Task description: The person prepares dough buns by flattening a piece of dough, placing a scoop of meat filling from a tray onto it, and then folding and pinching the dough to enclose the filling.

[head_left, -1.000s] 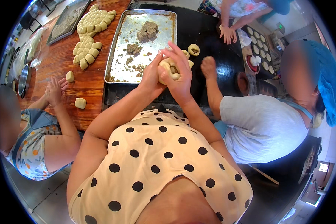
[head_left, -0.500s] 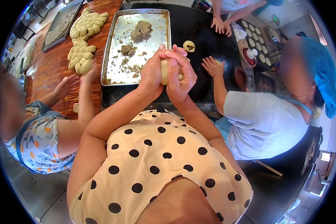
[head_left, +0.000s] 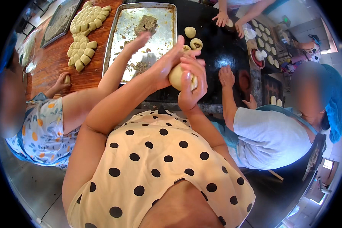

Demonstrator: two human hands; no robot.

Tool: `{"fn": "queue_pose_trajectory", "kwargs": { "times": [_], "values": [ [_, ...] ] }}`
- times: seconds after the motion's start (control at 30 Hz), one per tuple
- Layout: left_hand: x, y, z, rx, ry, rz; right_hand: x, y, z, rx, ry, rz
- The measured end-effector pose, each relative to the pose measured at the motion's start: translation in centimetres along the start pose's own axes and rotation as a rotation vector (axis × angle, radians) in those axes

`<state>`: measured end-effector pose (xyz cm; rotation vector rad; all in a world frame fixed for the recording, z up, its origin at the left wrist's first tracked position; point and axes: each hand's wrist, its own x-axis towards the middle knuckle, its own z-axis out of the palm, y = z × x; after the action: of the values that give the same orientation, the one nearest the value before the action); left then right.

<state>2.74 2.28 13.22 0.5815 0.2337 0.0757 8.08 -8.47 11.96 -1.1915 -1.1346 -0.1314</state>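
A pale dough ball point(head_left: 176, 78) sits between my two hands, just in front of the metal tray point(head_left: 114, 34) that holds a lump of brown filling point(head_left: 146, 26) and crumbs. My left hand point(head_left: 167, 64) cups its left side with fingers extended past it. My right hand point(head_left: 193, 83) curls round its right side, thumb pressed on it. Just beyond them on the black surface are several dough balls point(head_left: 190, 32), one with filling showing at the top point(head_left: 196, 44).
Cut dough pieces point(head_left: 83, 53) and a second tray point(head_left: 57, 28) lie on the wooden table point(head_left: 45, 60). A co-worker's hand point(head_left: 138, 40) reaches over the metal tray from the left. Other workers' hands point(head_left: 227, 78) rest at right and top. Dough rounds point(head_left: 264, 36) fill a dark pan.
My hands have shifted right with the dough, my left fingers loosening from their clasp. The left co-worker's arm has reached over the tray. Another dough ball now shows beyond my hands.
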Motion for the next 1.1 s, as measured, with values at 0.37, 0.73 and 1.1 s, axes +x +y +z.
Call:
{"fn": "queue_pose_trajectory", "kwargs": {
  "times": [0.37, 0.73, 1.1],
  "values": [
    [1.6, -3.7, -1.9, -0.142, 0.578, 0.159, -0.9, 5.9, 1.0, -0.167, -0.049, -0.072],
    [5.8, -5.7, -8.5, -0.493, 0.576, -0.087, -2.8, 10.8, 0.3, -0.168, -0.113, 0.016],
    [10.8, -3.9, -6.2, -0.356, 0.537, -0.118, -0.6, 16.1, -2.4, 0.003, 0.006, 0.361]
  ]
}}
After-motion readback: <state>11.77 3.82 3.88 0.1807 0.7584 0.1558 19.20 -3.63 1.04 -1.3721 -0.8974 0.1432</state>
